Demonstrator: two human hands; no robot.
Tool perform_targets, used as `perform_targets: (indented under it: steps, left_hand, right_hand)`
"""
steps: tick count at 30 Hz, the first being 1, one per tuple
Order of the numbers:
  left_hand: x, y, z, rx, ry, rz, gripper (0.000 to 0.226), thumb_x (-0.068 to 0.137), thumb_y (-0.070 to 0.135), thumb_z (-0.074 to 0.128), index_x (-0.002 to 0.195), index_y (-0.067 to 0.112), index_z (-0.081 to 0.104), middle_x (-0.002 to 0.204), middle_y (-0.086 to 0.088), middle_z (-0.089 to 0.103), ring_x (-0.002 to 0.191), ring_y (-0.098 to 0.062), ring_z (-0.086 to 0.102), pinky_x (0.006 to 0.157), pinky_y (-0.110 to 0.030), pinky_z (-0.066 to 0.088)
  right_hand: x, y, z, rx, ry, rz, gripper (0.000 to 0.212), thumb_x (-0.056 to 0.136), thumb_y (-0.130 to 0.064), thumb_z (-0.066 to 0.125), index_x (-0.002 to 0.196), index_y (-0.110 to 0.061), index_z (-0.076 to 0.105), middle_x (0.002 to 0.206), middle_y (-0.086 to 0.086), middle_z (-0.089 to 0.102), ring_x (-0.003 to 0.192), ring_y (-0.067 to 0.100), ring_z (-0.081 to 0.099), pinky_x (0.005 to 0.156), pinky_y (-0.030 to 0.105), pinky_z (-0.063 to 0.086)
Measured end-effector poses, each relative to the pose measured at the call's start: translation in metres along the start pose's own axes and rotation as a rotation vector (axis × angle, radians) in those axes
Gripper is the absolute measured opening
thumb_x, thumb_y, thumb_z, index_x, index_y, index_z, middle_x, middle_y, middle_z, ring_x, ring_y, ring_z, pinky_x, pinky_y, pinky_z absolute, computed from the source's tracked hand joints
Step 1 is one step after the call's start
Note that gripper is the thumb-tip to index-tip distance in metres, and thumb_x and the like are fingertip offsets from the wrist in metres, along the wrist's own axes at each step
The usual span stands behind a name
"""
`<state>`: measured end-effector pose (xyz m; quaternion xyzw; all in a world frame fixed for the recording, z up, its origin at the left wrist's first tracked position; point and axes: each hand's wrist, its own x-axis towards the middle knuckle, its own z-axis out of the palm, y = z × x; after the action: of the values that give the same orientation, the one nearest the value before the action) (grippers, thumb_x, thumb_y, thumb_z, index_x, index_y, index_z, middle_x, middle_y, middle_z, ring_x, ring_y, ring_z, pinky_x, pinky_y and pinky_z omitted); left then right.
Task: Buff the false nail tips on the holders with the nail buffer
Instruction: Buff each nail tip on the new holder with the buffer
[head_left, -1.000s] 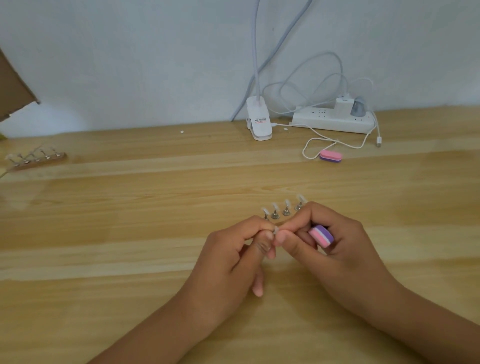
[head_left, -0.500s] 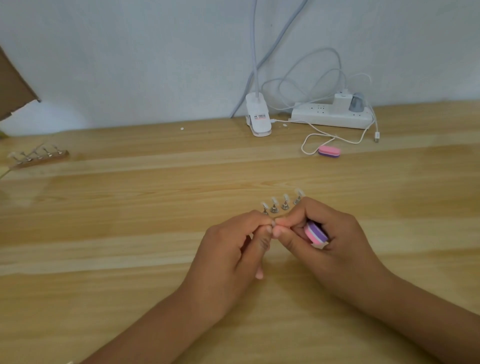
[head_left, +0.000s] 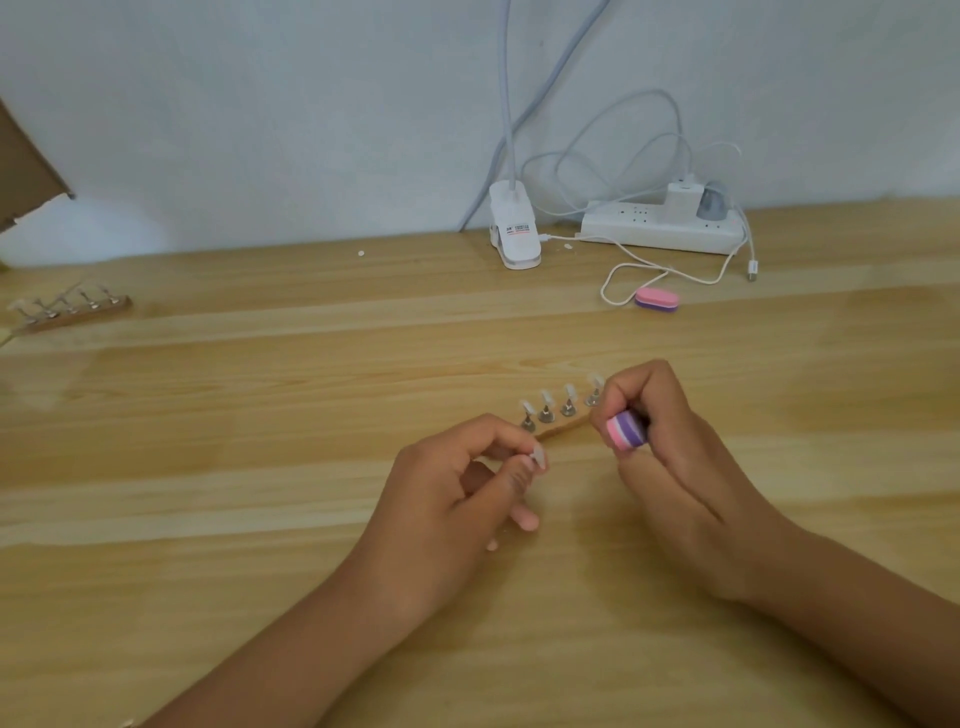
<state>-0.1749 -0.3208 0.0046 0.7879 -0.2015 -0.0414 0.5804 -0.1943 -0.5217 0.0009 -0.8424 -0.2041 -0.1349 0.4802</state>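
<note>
My left hand (head_left: 457, 488) pinches a small clear false nail tip (head_left: 537, 460) between thumb and forefinger, just in front of a wooden holder strip (head_left: 563, 427). Several metal stands with clear tips (head_left: 545, 408) rise from that strip. My right hand (head_left: 670, 457) grips a pink, white and purple nail buffer (head_left: 626, 428) in curled fingers, close to the strip's right end. A gap of bare table separates the two hands. The right end of the strip is hidden behind my right hand.
A second holder strip with tips (head_left: 67, 307) lies at the far left. Another pink and purple buffer (head_left: 657, 300) sits near a white cable. A lamp clip (head_left: 514, 231) and a power strip (head_left: 660, 226) stand by the wall. A cardboard flap (head_left: 26, 171) juts in at left.
My hands were touching at the fingertips over the nail tip; they have now drawn apart. My right hand moved right with the buffer, and my left hand keeps the tip.
</note>
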Motion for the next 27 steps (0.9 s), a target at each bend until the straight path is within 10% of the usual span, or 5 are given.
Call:
perform_targets:
  steps: [4, 7, 27]
  left_hand:
    - [0.003, -0.002, -0.002, -0.153, -0.013, -0.094, 0.004, 0.086, 0.015, 0.072, 0.088, 0.012, 0.071, 0.086, -0.004, 0.074, 0.065, -0.021, 0.072, 0.045, -0.025, 0.046]
    - [0.004, -0.001, -0.003, -0.21, -0.031, -0.098, 0.024, 0.076, 0.03, 0.077, 0.087, 0.009, 0.072, 0.082, -0.007, 0.074, 0.065, -0.021, 0.072, 0.045, -0.023, 0.046]
    - [0.005, -0.007, -0.003, -0.277, -0.054, -0.019, 0.01, 0.082, 0.004, 0.071, 0.088, 0.011, 0.075, 0.079, -0.009, 0.074, 0.07, -0.019, 0.07, 0.053, -0.025, 0.053]
  right_hand:
    - [0.0, 0.002, 0.003, -0.11, -0.055, -0.129, 0.022, 0.097, -0.026, 0.054, 0.117, -0.034, 0.049, 0.108, -0.021, 0.057, 0.096, 0.008, 0.059, 0.085, 0.016, 0.044]
    - [0.002, 0.005, 0.003, -0.239, -0.021, -0.286, 0.028, 0.096, -0.016, 0.056, 0.121, -0.01, 0.067, 0.118, 0.0, 0.061, 0.113, 0.012, 0.058, 0.1, 0.022, 0.043]
    - [0.0, 0.005, -0.001, -0.273, -0.075, -0.433, 0.039, 0.088, 0.009, 0.062, 0.121, -0.009, 0.069, 0.129, 0.005, 0.066, 0.116, 0.014, 0.065, 0.095, 0.029, 0.053]
